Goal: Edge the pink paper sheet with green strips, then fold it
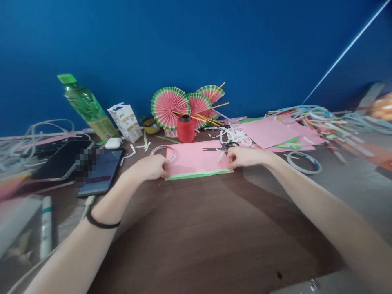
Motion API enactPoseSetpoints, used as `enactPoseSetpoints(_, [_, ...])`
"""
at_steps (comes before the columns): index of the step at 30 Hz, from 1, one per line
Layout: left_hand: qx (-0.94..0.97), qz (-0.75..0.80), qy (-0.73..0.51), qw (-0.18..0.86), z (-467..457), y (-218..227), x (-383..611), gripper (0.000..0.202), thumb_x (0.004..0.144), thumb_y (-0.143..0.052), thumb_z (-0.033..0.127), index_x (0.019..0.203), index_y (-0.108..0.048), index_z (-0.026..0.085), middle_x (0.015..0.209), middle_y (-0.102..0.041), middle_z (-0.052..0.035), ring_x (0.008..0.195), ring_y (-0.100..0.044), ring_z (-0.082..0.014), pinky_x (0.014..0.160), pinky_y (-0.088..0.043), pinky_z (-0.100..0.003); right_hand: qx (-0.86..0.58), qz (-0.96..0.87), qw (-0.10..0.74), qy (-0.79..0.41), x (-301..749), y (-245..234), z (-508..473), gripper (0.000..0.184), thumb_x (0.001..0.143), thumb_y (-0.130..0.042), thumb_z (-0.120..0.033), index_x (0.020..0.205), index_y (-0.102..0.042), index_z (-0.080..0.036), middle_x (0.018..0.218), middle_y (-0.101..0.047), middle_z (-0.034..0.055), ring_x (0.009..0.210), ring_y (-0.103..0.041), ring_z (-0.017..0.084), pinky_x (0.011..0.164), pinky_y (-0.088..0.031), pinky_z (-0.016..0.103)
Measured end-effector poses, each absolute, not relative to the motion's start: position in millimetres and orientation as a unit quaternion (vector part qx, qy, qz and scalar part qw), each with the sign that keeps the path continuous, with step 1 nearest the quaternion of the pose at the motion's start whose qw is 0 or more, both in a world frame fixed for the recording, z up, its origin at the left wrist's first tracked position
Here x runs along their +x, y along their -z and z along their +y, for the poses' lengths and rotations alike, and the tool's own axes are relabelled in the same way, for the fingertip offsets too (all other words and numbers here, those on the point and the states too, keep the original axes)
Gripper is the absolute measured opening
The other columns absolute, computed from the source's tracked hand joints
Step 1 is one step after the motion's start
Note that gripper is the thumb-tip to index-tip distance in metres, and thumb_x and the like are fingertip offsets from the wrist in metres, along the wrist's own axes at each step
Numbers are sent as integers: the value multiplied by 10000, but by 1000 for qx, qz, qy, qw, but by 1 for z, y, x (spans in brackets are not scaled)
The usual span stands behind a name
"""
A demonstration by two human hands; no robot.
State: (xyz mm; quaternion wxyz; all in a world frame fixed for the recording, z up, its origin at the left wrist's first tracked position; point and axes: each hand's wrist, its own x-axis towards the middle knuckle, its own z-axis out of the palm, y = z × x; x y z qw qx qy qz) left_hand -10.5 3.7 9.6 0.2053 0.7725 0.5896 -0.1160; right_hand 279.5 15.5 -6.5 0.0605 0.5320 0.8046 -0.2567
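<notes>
A pink sheet of paper (pixel 196 159) with a green strip along its near edge lies on the dark table. My left hand (pixel 153 166) has its fingers curled closed at the paper's left side, near the lower corner. At the right side, my right hand (pixel 243 157) pinches the edge in the same way. A pair of scissors (pixel 212 149) rests on the sheet, its black handles just behind my right hand. Beside my left hand, a roll of tape (pixel 173 154) overlaps the paper's upper left corner.
Behind the paper stand a red thread spool (pixel 185 130) and watermelon-coloured paper fans (pixel 170 107). More pink sheets (pixel 269 130), paper scraps and another tape roll (pixel 304 163) lie to the right. On the left are a green bottle (pixel 88 108), a carton (pixel 125 122) and a phone (pixel 101 173).
</notes>
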Motion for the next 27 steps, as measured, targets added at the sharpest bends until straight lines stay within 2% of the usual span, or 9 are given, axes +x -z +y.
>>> enactPoseSetpoints(4, [772, 590, 115, 207, 5, -8, -12, 125, 594, -557, 302, 635, -623, 204, 564, -599, 10, 555, -519, -137, 489, -308, -230, 558, 798, 56, 223, 279, 5, 14, 142, 619, -605, -300, 621, -570, -163, 741, -591, 32, 676, -521, 145, 588, -368, 249])
enactPoseSetpoints(8, [778, 585, 118, 197, 4, -7, -12, 127, 598, -552, 311, 642, -614, 209, 593, -609, 7, 572, -527, -141, 493, -307, -229, 573, 783, 67, 233, 285, 6, 17, 194, 617, -618, -329, 616, -500, -175, 646, -550, 4, 593, -475, 121, 516, -330, 236])
enactPoseSetpoints(11, [778, 593, 121, 168, -1, -10, -9, 112, 607, -534, 285, 654, -606, 212, 635, -624, 2, 595, -534, -144, 516, -315, -234, 572, 781, 64, 244, 288, 8, 19, 169, 620, -611, -311, 615, -510, -176, 603, -533, -10, 568, -461, 113, 495, -305, 231])
enactPoseSetpoints(14, [807, 571, 70, 136, -6, -12, -2, 146, 667, -467, 245, 680, -607, 206, 734, -645, -14, 677, -548, -160, 576, -349, -248, 554, 791, 32, 256, 284, 8, 17, 131, 626, -602, -289, 655, -553, -171, 634, -561, -5, 576, -483, 113, 500, -309, 227])
enactPoseSetpoints(18, [846, 504, -32, 173, -7, -3, 8, 236, 747, -401, 234, 815, -624, 200, 853, -655, -22, 804, -559, -168, 687, -395, -250, 506, 816, -41, 275, 266, 4, 7, 120, 689, -545, -242, 755, -604, -161, 730, -618, 17, 649, -531, 125, 583, -368, 229])
enactPoseSetpoints(20, [853, 477, -49, 207, -8, 2, 13, 271, 754, -392, 197, 890, -626, 197, 932, -655, -20, 851, -562, -159, 726, -402, -239, 458, 846, -87, 257, 254, 3, 0, 161, 721, -503, -179, 812, -633, -157, 848, -632, 35, 729, -538, 129, 645, -383, 231])
enactPoseSetpoints(23, [868, 435, -53, 234, -11, 6, 18, 287, 748, -385, 143, 886, -634, 185, 956, -655, -21, 865, -567, -147, 759, -401, -228, 371, 882, -121, 263, 240, 4, -10, 233, 767, -457, -137, 899, -646, -169, 930, -620, 40, 780, -543, 125, 717, -396, 235])
enactPoseSetpoints(27, [868, 421, -58, 258, -14, 11, 23, 290, 735, -390, 116, 880, -631, 184, 917, -657, -14, 827, -573, -137, 748, -411, -222, 324, 900, -137, 257, 230, 14, -15, 242, 793, -435, -119, 895, -645, -181, 939, -610, 48, 877, -543, 140, 815, -386, 254])
